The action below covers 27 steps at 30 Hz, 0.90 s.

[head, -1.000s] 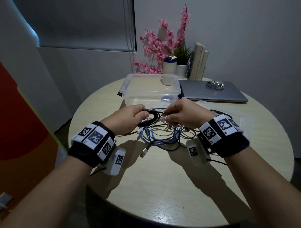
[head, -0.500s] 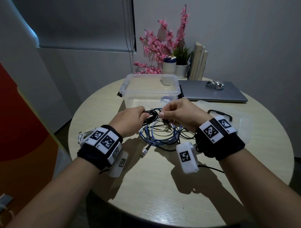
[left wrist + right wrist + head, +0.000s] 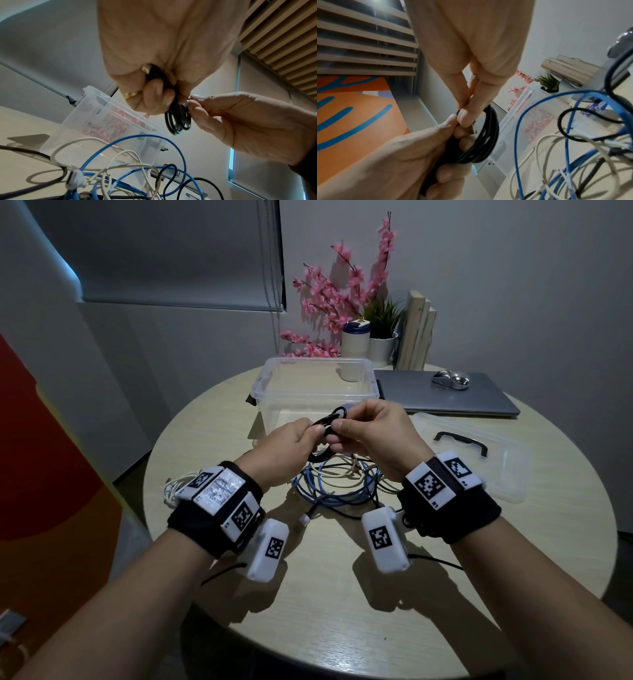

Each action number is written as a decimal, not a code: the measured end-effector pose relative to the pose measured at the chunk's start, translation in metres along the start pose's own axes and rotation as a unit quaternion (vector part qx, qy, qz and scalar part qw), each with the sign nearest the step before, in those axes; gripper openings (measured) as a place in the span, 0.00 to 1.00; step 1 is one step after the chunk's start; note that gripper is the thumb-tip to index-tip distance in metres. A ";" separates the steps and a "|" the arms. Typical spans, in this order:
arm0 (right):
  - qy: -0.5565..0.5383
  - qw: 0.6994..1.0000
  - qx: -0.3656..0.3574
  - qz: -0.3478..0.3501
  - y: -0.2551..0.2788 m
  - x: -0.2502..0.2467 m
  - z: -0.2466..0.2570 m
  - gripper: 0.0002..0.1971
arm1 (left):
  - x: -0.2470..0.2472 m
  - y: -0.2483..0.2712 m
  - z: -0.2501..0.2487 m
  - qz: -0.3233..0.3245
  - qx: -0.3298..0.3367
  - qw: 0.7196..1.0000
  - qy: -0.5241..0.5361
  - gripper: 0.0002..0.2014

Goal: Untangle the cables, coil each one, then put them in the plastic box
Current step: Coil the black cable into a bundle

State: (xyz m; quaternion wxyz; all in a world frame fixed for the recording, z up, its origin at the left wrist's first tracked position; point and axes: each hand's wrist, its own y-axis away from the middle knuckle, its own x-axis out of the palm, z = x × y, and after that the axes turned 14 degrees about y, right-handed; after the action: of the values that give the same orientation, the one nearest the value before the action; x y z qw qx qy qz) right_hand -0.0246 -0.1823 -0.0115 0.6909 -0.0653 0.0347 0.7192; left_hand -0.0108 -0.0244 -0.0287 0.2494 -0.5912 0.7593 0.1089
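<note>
A small black cable coil (image 3: 329,422) is held up in front of the clear plastic box (image 3: 262,383). My left hand (image 3: 313,434) grips the coil's bundled loops (image 3: 178,120) with curled fingers. My right hand (image 3: 339,429) pinches the coil's top strand (image 3: 488,135) between thumb and fingertips (image 3: 467,115). Beneath both hands a tangle of blue, white and black cables (image 3: 337,486) lies on the round table (image 3: 342,594). The same tangle (image 3: 130,169) fills the bottom of the left wrist view. The box (image 3: 102,119) is open and holds no cables.
The box lid (image 3: 486,470) lies to the right. Behind it is a closed laptop (image 3: 455,402) with a mouse (image 3: 450,380) on top. A bundle of white cable (image 3: 173,489) sits at the left table edge. Flowers, a cup and a plant stand behind the box.
Both hands have lifted the black coil off the tangle and brought it up towards the box. The right hand has closed in on the coil beside the left hand.
</note>
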 end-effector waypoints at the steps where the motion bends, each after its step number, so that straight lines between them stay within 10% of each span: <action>1: 0.007 1.000 0.000 -0.005 -0.001 0.001 -0.001 0.09 | 0.001 0.001 0.001 0.000 0.001 1.000 0.000 0.16; 7: 0.252 0.962 -0.065 -0.082 -0.010 -0.004 -0.009 0.13 | 0.000 0.002 0.004 -0.012 0.011 0.999 0.039 0.17; 27: 0.006 0.996 -0.082 -0.022 -0.005 -0.005 -0.007 0.13 | 0.003 0.010 -0.010 0.034 0.007 0.961 0.274 0.15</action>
State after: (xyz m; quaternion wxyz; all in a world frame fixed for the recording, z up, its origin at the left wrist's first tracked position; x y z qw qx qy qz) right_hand -0.0194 -0.1882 -0.0178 0.6985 -0.1272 -0.0218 0.7039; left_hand -0.0232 -0.0294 -0.0230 0.0326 -0.5705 0.8188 -0.0545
